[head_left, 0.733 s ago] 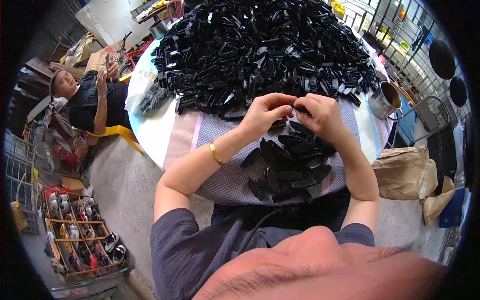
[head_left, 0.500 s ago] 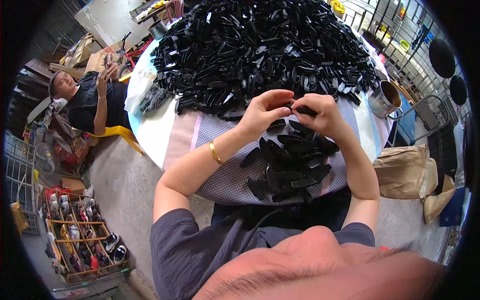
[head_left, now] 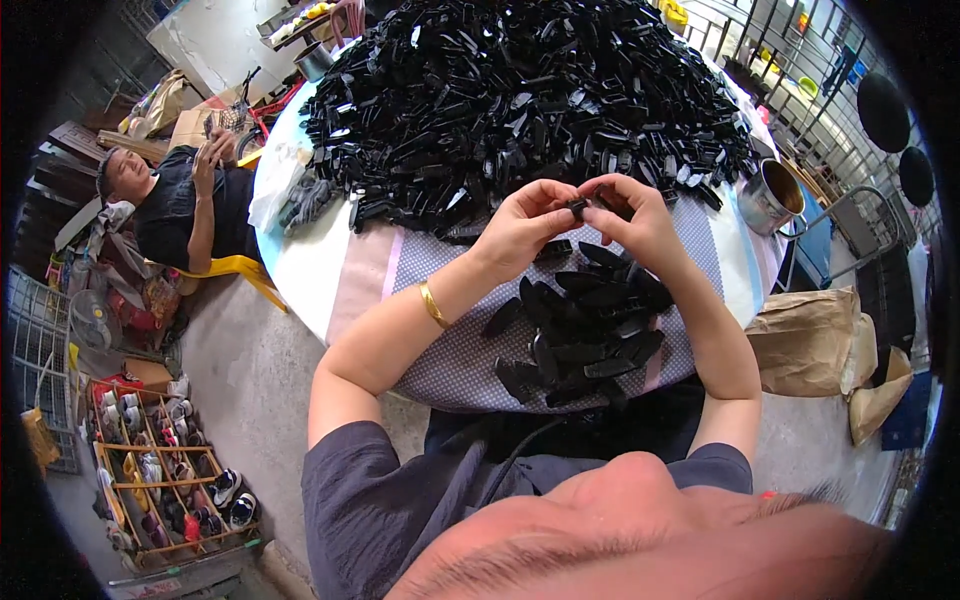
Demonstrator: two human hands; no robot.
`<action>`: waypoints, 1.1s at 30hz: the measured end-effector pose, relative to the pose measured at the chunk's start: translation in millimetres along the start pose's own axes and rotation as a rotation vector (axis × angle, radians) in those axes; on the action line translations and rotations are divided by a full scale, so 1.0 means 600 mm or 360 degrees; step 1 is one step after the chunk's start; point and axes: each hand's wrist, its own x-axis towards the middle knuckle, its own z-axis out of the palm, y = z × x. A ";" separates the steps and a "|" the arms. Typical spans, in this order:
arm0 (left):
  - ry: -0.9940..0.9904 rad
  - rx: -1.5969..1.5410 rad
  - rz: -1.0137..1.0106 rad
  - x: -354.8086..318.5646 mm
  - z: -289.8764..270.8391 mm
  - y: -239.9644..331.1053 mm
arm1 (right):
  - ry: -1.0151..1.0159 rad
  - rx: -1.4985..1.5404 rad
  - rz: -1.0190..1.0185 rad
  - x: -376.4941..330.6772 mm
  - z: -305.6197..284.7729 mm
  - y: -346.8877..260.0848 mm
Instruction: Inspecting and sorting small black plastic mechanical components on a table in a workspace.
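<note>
One small black piece (head_left: 577, 205) held up at the fingertips, over the dotted tablecloth (head_left: 450, 368), between large black pile (head_left: 520, 110) and smaller heap (head_left: 580, 352). Left hand (head_left: 522, 228): thumb and index pinching it; right hand (head_left: 640, 220): fingers curled, thumb close against it, cannot tell how firmly. Probably light, stiff plastic; pile's gloss suggests slippery faces, thin edges maybe brittle; best gripped by the long sides

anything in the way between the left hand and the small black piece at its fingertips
Nothing visible: the left hand has its thumb and fingertips right at the small black piece, with the right hand close on the other side. The big black heap lies beyond them and the smaller pile nearer the body.
</note>
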 end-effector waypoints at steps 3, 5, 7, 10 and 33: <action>0.0015 0.0084 0.0013 0.002 -0.002 -0.003 | -0.0059 0.0052 0.0035 0.003 -0.005 0.005; 0.0010 0.0106 0.0027 0.003 0.001 -0.003 | -0.0058 0.0135 0.0067 0.004 -0.006 0.007; 0.0033 0.0243 0.0074 0.003 0.006 -0.003 | -0.0057 0.0219 0.0099 0.005 -0.005 0.013; 0.0058 0.0492 0.0138 0.004 0.004 -0.008 | 0.0005 0.0336 0.0144 0.006 -0.002 0.029; 0.0374 0.0038 0.0000 0.015 0.006 0.049 | 0.0348 -0.0436 -0.0056 0.022 -0.072 0.021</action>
